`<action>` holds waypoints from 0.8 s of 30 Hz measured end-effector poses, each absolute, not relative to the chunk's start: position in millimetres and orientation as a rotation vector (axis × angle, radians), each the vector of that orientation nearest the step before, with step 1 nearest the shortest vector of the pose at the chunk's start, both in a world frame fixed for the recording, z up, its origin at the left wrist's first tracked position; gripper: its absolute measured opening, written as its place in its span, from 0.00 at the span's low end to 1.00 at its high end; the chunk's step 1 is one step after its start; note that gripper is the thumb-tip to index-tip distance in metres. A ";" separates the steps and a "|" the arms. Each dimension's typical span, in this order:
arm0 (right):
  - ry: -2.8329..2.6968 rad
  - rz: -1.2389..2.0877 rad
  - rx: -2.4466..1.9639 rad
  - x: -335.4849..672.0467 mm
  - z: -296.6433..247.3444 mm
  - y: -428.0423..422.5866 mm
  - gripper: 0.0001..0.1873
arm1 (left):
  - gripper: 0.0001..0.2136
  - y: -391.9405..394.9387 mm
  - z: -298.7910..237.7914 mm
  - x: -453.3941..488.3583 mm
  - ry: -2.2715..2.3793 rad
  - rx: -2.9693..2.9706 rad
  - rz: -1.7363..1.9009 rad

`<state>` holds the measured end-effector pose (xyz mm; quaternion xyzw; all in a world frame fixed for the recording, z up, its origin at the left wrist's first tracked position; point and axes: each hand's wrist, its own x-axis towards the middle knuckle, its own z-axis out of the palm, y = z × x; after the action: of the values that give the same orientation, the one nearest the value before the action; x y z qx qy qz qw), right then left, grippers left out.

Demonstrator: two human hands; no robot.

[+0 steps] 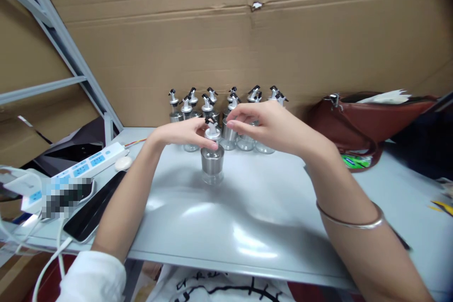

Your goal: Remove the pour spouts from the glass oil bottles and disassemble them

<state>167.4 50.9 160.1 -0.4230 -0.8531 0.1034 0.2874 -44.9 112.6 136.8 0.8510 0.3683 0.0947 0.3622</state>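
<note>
In the head view, a glass oil dispenser bottle [212, 163] with a metal sleeve and a white pourer with a black flap stands upright on the grey table. My left hand [191, 133] is closed around its neck, the thumb across the front and the other fingers mostly hidden behind the pourer. To the right, my right hand [265, 120] hovers with curved fingers, thumb and fingertips apart, nothing between them. Behind both hands several similar dispenser bottles [229, 136] stand grouped against the cardboard; my right hand covers part of them.
At left lie a white power strip [102, 158], a black phone [94, 210], a small white round object [123, 163] and cables. A brown leather bag [375, 120] sits at right by a green packet [356, 161]. Cardboard [226, 47] walls the back; a metal frame [71, 56] rises left.
</note>
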 end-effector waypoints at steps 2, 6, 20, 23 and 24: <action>-2.291 0.276 -1.122 165.0 157.9 51.6 0.11 | 0.17 113.4 131.4 -39.7 0.895 2.134 0.289; -2.316 0.212 -1.129 163.5 154.7 53.4 0.11 | 0.18 118.1 118.4 -32.3 0.636 1.944 0.360; -2.434 0.357 -1.126 167.1 159.9 48.3 0.13 | 0.20 126.4 88.8 -16.8 0.240 1.553 0.381; -2.423 0.347 -1.145 168.0 156.8 50.5 0.16 | 0.18 127.2 86.6 -17.4 0.224 1.536 0.375; -2.424 0.342 -1.151 168.2 156.0 50.9 0.16 | 0.17 126.7 86.2 -17.3 0.213 1.529 0.376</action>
<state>168.2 50.9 156.0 -0.4155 -0.8748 0.1235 0.2165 -17.3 126.7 86.2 0.6864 0.0957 0.1687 0.7008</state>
